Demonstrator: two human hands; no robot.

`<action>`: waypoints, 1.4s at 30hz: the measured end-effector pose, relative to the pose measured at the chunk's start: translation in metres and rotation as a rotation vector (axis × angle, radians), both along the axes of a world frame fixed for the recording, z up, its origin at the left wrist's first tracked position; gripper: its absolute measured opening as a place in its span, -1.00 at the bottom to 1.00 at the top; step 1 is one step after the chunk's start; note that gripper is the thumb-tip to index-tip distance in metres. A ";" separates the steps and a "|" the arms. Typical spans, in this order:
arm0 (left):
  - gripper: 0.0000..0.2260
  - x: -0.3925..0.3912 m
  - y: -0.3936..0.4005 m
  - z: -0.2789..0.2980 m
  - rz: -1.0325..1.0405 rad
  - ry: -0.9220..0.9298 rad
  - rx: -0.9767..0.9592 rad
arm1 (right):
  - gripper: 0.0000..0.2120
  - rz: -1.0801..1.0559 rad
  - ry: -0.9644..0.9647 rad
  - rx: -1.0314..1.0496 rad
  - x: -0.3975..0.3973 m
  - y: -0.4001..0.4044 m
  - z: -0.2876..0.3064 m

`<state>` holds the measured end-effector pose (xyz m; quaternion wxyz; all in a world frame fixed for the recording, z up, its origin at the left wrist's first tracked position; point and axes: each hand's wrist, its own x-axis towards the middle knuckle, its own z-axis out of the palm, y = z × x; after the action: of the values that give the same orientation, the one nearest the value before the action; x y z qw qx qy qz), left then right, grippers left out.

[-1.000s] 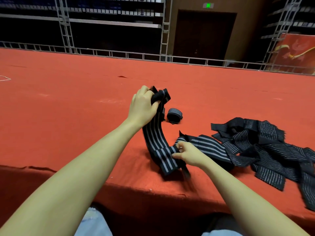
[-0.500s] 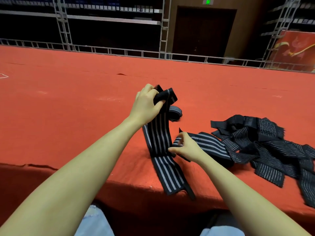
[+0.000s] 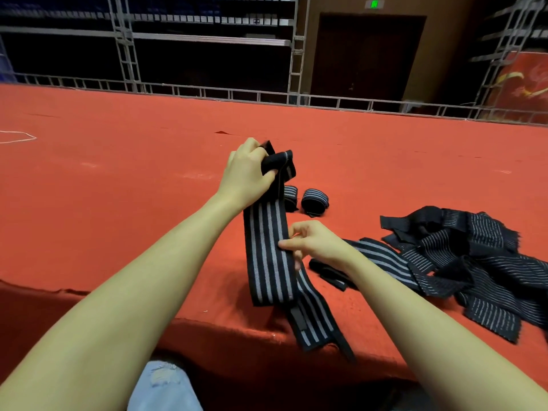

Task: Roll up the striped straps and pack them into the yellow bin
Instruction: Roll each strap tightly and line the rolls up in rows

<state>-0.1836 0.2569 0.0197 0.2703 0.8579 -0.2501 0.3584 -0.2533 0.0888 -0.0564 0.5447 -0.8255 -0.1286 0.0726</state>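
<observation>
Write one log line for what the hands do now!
left hand: grips strap top | right hand: pinches strap | rolls: two

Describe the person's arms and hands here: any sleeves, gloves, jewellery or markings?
Both forearms are bare up to the frame edge, with no sleeves in view. The left hand and right hand wear no gloves, and no rings, watch or markings show. Pale, ripped denim shows below.

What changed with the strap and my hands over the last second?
The right hand slid up the held strap, from pinching near its lower end to mid-length. That lower end now hangs over the table edge. The left hand still grips the top end. The rolled straps and loose pile stayed put.
</observation>
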 end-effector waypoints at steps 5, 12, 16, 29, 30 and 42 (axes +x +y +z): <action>-0.84 0.003 0.017 -0.019 0.150 0.121 0.140 | -0.70 0.153 0.071 -0.068 -0.009 0.015 -0.003; -0.81 0.019 0.039 -0.065 0.141 0.338 0.167 | -0.66 0.262 0.275 -0.123 0.002 0.026 -0.029; -0.79 0.041 0.048 -0.078 0.061 0.460 0.054 | -0.70 0.175 0.191 -0.412 0.023 0.032 -0.039; -0.78 0.130 0.065 -0.091 0.049 0.502 -0.206 | -0.59 -0.323 -0.090 -0.273 0.136 0.053 -0.065; -0.81 0.138 0.065 -0.091 0.052 0.495 -0.205 | -0.57 -0.327 -0.097 -0.301 0.147 0.055 -0.068; -0.86 0.229 0.054 -0.123 0.125 0.513 -0.311 | -0.66 -0.262 -0.149 -0.455 0.219 0.060 -0.100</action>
<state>0.0455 0.3109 -0.1036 0.4303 0.8823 -0.0626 0.1802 -0.0341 0.1484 -0.1561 0.3388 -0.9394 -0.0410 -0.0323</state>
